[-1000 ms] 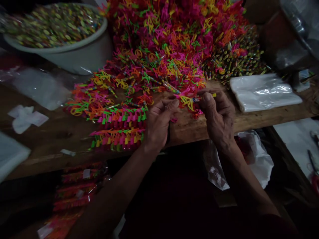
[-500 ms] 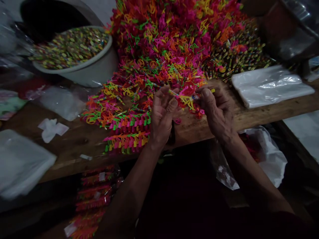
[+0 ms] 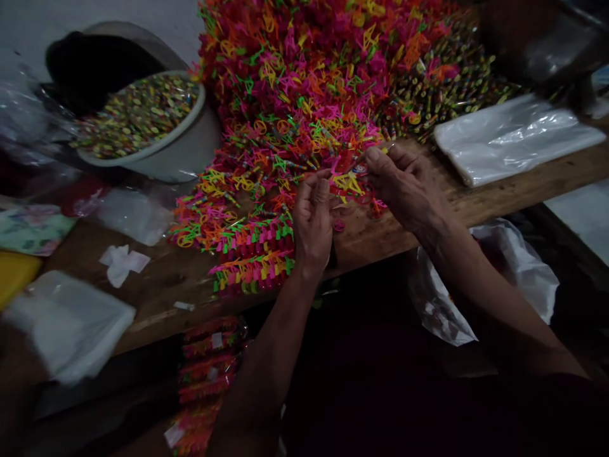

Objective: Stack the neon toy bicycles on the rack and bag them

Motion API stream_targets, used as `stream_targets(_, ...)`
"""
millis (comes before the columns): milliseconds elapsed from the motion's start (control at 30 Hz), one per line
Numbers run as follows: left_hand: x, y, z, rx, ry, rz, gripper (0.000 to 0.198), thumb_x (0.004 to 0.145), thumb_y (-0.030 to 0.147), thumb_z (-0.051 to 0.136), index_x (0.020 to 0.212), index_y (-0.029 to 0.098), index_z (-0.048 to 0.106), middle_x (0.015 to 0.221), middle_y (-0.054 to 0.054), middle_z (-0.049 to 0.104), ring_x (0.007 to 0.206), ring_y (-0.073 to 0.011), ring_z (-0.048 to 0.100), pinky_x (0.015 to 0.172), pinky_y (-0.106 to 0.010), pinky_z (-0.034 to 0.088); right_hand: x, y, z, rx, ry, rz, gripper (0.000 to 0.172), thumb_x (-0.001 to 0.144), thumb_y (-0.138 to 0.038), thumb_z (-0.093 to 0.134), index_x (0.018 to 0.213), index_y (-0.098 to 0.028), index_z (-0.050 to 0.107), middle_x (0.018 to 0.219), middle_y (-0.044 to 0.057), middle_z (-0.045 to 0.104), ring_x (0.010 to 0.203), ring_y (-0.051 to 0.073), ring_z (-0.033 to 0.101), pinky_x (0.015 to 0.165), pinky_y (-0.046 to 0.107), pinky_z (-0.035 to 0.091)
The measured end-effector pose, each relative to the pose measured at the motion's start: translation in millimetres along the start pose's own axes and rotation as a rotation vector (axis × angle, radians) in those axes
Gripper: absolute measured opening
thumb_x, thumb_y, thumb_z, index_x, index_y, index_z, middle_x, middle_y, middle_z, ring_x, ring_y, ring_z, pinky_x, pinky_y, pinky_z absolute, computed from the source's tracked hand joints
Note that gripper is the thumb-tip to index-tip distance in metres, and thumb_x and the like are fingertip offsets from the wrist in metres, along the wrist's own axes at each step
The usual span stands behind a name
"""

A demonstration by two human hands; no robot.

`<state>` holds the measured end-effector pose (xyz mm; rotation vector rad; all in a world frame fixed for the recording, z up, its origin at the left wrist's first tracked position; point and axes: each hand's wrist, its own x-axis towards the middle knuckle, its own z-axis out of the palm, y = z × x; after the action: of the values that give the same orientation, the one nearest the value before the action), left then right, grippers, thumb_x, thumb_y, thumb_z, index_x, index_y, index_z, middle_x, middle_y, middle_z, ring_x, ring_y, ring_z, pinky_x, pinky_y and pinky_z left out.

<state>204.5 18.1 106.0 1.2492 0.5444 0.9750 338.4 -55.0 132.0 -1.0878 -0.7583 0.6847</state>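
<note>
My left hand (image 3: 313, 222) is closed in a pinch at the front edge of the piled plastic pieces, its fingertips beside a bit of pink plastic; what they grip is too small to make out. To its right my right hand (image 3: 404, 187) is also closed, thumb against fingers, around something small, mostly hidden, with a yellow end. Between the hands shows a yellow plastic piece (image 3: 349, 183); whether it is held or lies on the pile I cannot tell. Rows of small colourful plastic toys (image 3: 252, 266) lie left of my left hand.
A large pile of bright plastic pieces (image 3: 295, 82) covers the table's back. A grey tub (image 3: 190, 143) of short striped tubes stands left; more tubes (image 3: 442, 82) are heaped right. Clear plastic bags (image 3: 514, 139) lie on the wooden table (image 3: 375, 238). Packed strips (image 3: 209, 362) hang below its edge.
The view has shifted slightly. The thin striped stick at my left fingertips no longer shows, and those fingers have closed together. My right hand stays pinched close by.
</note>
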Motion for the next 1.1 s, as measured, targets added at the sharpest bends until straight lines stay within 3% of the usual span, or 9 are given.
stream_targets(133, 1, -3, 1.6, -0.013, 0.056, 0.023, 0.048, 0.081, 0.068, 0.079, 0.100, 0.027, 0.063, 0.094, 0.001, 0.063, 0.074, -0.0111, 0.067, 0.074, -0.026, 0.062, 1, -4, -1, 0.033, 0.009, 0.009, 0.047, 0.081, -0.058, 0.083, 0.070, -0.022, 0.056, 0.066, -0.006, 0.054, 0.058, 0.006, 0.052, 0.052, 0.018, 0.042)
stream_targets(233, -2, -2, 3.5, 0.001, 0.025, 0.035, 0.047, 0.084, 0.070, 0.075, 0.094, 0.026, 0.060, 0.087, 0.002, 0.061, 0.076, -0.0121, 0.068, 0.072, -0.026, 0.060, 4, -9, -3, 0.061, 0.004, -0.001, 0.045, 0.083, -0.053, 0.084, 0.068, -0.022, 0.055, 0.063, -0.006, 0.051, 0.056, 0.006, 0.045, 0.050, 0.019, 0.038)
stream_targets(367, -3, 0, 5.8, 0.130, -0.016, 0.062, 0.046, 0.081, 0.064, 0.081, 0.092, 0.023, 0.063, 0.087, 0.001, 0.063, 0.086, -0.0153, 0.071, 0.074, -0.025, 0.059, 13, -24, -3, -0.128, -0.017, 0.058, 0.047, 0.088, -0.047, 0.081, 0.063, -0.022, 0.050, 0.058, -0.006, 0.048, 0.053, 0.007, 0.043, 0.049, 0.020, 0.037)
stream_targets(500, 6, 1, 3.7, -0.018, -0.079, -0.063, 0.047, 0.079, 0.062, 0.084, 0.088, 0.023, 0.060, 0.080, 0.002, 0.062, 0.099, -0.0209, 0.076, 0.086, -0.031, 0.061, 23, -42, 3, -0.277, -0.044, 0.099, 0.047, 0.099, -0.027, 0.069, 0.057, -0.020, 0.051, 0.052, -0.005, 0.046, 0.049, 0.006, 0.039, 0.047, 0.022, 0.032)
stream_targets(600, 12, 1, -2.3, -0.122, -0.137, -0.184, 0.046, 0.076, 0.058, 0.087, 0.086, 0.023, 0.059, 0.078, 0.001, 0.066, 0.100, -0.0234, 0.078, 0.090, -0.035, 0.061, 29, -46, 7, -0.270, -0.045, 0.196, 0.048, 0.101, -0.020, 0.066, 0.055, -0.019, 0.051, 0.049, -0.006, 0.046, 0.045, 0.006, 0.037, 0.043, 0.023, 0.029)
stream_targets(700, 12, -1, -8.0, -0.139, -0.122, -0.189, 0.044, 0.076, 0.055, 0.088, 0.088, 0.023, 0.061, 0.081, 0.001, 0.071, 0.095, -0.0227, 0.079, 0.090, -0.035, 0.062, 35, -41, 8, -0.276, -0.037, 0.270, 0.048, 0.101, -0.022, 0.066, 0.055, -0.019, 0.053, 0.048, -0.006, 0.048, 0.041, 0.006, 0.037, 0.038, 0.024, 0.032)
stream_targets(933, 4, 1, -8.7, -0.112, -0.053, -0.234, 0.048, 0.079, 0.066, 0.081, 0.085, 0.023, 0.060, 0.088, -0.004, 0.076, 0.106, -0.0290, 0.078, 0.091, -0.041, 0.063, 47, -24, 7, -0.291, -0.094, 0.145, 0.052, 0.089, -0.043, 0.082, 0.051, -0.020, 0.055, 0.043, -0.007, 0.046, 0.036, 0.001, 0.036, 0.034, 0.018, 0.034)
stream_targets(1100, 3, 4, -9.7, -0.142, -0.056, -0.315, 0.047, 0.078, 0.065, 0.081, 0.089, 0.023, 0.063, 0.090, -0.004, 0.076, 0.104, -0.0269, 0.078, 0.094, -0.041, 0.062, 58, -18, 5, -0.310, -0.156, 0.135, 0.049, 0.084, -0.044, 0.086, 0.052, -0.021, 0.057, 0.045, -0.003, 0.050, 0.042, 0.007, 0.048, 0.037, 0.023, 0.048)
